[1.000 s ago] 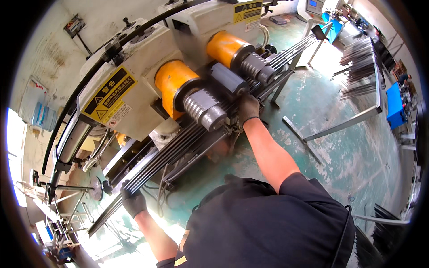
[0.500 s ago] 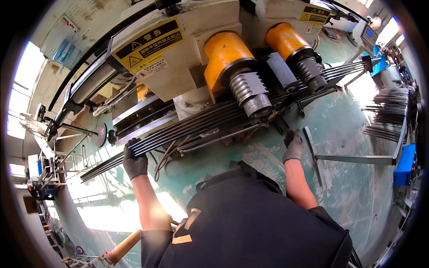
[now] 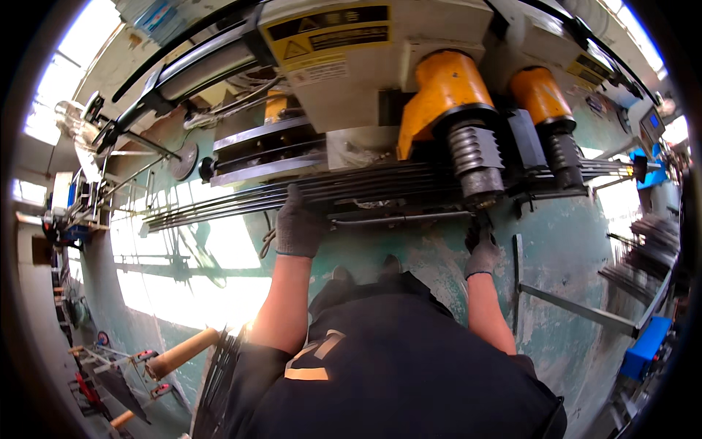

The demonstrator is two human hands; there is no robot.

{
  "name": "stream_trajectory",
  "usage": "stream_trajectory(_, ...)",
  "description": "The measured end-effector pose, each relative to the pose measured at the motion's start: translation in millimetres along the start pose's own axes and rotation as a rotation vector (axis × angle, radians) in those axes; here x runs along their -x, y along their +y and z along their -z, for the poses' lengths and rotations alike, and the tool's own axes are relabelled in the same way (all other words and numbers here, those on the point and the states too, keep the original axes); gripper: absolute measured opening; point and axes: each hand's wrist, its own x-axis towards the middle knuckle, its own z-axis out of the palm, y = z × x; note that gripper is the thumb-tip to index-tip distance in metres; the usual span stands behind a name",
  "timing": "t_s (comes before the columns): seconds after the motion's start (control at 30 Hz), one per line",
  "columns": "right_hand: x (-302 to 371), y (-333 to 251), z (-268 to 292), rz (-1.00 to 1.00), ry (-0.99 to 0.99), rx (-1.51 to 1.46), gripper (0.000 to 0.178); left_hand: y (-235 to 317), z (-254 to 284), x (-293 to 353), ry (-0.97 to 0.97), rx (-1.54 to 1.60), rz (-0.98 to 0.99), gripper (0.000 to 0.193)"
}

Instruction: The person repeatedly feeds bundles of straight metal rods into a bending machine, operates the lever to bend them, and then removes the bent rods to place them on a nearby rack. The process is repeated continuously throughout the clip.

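Note:
Long dark metal rods (image 3: 227, 203) run in a bundle across the front of the machine, under its ribbed steel rollers (image 3: 475, 157). My left hand (image 3: 298, 228), in a grey glove, is closed at the near side of the bundle; one finger lies up over the rods and the other fingertips are lost in shadow. Below the larger roller, my gloved right hand (image 3: 482, 256) has its fingers curled at a dark part under the machine; what they hold is hidden.
Two orange housings (image 3: 453, 84) carry the rollers. A metal frame stand (image 3: 578, 311) reaches out at right, near a rack of thin rods (image 3: 643, 252). A brown cardboard tube (image 3: 183, 353) is at lower left. A round disc (image 3: 184, 161) stands left of the machine.
My view has turned and shifted. My left hand has moved right along the rods, nearer the machine's middle. My right hand's fingers are now closer in at the dark part below the roller.

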Motion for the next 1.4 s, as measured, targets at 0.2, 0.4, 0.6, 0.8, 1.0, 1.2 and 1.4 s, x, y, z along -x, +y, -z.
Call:
stream_trajectory(0.2, 18.5, 52.4, 25.0, -0.057, 0.08, 0.095, 0.037, 68.9, 78.5, 20.7, -0.002, 0.189, -0.276, 0.064)
stream_trajectory(0.4, -11.7, 154.7, 103.6, -0.154, 0.146, 0.133, 0.045, 233.0, 178.4, 61.8, -0.006, 0.284, -0.378, 0.078)
stream_trajectory(0.6, 85.9, 192.2, 81.9, -0.139, 0.347, 0.602, 0.048, 401.6, 275.9, 93.6, 0.362, 0.145, -0.63, 0.075)
stream_trajectory(0.8, 135.8, 241.2, 74.9, -0.132, 0.166, 0.763, 0.06, 475.0, 307.7, 78.6, 0.374, -0.088, -0.524, 0.076)
stream_trajectory(1.0, 158.5, 216.4, 35.7, -0.15, 0.134, 0.547, 0.041, 490.3, 287.1, 79.0, 0.15, -0.251, -0.376, 0.08)
stream_trajectory(1.2, 126.0, 229.0, 90.2, 0.132, 0.007, 0.696, 0.039, 490.5, 273.8, 57.3, 0.02, -0.477, -0.111, 0.084)
stream_trajectory(1.4, 179.6, 172.5, 3.2, -0.075, 0.049, 0.759, 0.04, 496.3, 296.1, 72.2, -0.019, -0.446, -0.084, 0.077)
